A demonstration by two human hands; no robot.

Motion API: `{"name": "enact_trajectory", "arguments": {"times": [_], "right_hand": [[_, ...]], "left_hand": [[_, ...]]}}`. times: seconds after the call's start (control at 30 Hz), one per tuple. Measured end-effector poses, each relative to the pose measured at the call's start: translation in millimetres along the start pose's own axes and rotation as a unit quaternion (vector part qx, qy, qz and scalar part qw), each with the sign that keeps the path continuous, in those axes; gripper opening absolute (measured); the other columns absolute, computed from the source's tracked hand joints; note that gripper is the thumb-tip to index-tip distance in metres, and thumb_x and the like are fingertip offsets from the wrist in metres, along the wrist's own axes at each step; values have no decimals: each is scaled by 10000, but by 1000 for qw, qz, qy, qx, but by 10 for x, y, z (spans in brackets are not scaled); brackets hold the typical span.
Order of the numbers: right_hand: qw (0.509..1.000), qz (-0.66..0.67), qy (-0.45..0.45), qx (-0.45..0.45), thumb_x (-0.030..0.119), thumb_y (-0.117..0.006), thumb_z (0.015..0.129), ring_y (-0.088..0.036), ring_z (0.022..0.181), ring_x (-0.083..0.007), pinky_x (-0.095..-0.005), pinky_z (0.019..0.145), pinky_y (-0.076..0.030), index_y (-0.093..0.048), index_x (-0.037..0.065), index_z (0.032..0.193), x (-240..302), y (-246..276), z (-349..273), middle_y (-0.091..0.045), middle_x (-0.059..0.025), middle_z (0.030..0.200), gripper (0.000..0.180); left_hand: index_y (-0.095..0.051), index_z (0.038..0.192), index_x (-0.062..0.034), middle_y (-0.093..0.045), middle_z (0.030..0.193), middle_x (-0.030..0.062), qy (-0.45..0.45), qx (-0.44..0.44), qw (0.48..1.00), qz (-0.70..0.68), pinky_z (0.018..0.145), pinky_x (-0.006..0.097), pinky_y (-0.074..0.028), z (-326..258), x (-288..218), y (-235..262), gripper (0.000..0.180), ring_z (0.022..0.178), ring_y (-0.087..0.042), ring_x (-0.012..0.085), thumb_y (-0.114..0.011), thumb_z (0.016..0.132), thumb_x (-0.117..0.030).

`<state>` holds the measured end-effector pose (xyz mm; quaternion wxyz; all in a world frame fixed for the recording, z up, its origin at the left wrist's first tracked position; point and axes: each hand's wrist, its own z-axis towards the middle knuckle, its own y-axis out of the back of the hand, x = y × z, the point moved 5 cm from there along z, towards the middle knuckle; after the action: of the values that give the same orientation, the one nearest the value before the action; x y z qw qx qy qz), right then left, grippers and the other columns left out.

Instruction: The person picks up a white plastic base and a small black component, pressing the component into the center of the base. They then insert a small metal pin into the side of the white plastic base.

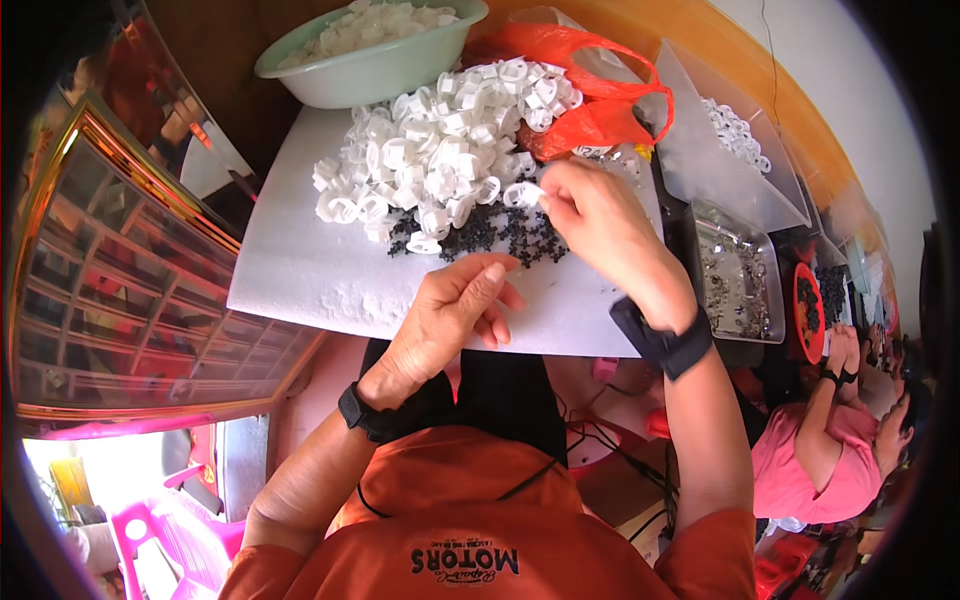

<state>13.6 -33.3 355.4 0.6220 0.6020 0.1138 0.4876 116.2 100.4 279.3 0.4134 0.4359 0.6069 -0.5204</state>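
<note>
The right hand [603, 218] is pinching a white plastic ring piece [519, 195] between thumb and fingers, near the upper centre of the frame. The left hand [448, 308] is hovering at the middle of the frame with its fingers loosely curling (whether it is gripping anything small, I cannot tell). Just beyond the hands, small black parts [475, 236] are lying scattered on the white bench [290, 240], and a heap of white pieces [425, 150] is partly covering them. Toward the top, a pale green basin [375, 78] is holding more whitish pieces, and a red plastic bag [597, 122] is sitting beside the heap. At right, a metal tray [775, 300] is holding small parts.
</note>
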Motion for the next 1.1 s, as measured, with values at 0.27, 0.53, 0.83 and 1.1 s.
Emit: {"name": "enact_trajectory", "arguments": {"times": [0.27,0.53,0.83,1.1], "right_hand": [[979,-89,181,-8,58,-577,776,-606,649,-198,-321,505,-486,-541,78,892,590,-141,-595,-483,-45,795,123],[986,156,56,-21,-2,-601,831,-601,691,-275,-356,560,-481,-546,23,1097,347,-33,-701,-574,-115,908,273],[945,274,-158,-86,76,-595,906,-476,692,-42,-195,596,-422,-602,27,1074,-372,190,-870,-577,0,876,175],[982,41,-184,4,17,-568,873,-524,684,-122,-271,594,-427,-594,13,1022,-794,371,-938,-548,-47,838,152]], "left_hand": [[-508,1205,45,-607,842,93,6,21,986,-164,544,242,-480,65,25,31,487,597,-566,119,-418,997,-386],[-535,1210,-2,-606,923,61,-12,15,982,-188,597,225,-463,50,19,25,336,661,-552,94,-515,973,-239],[-523,1243,-7,-619,911,95,-15,-3,989,-146,559,224,-432,47,42,35,380,618,-528,107,-542,955,-254],[-527,1161,-6,-583,857,56,-2,-23,991,-129,515,193,-419,26,44,28,359,572,-505,75,-523,966,-308]]}}
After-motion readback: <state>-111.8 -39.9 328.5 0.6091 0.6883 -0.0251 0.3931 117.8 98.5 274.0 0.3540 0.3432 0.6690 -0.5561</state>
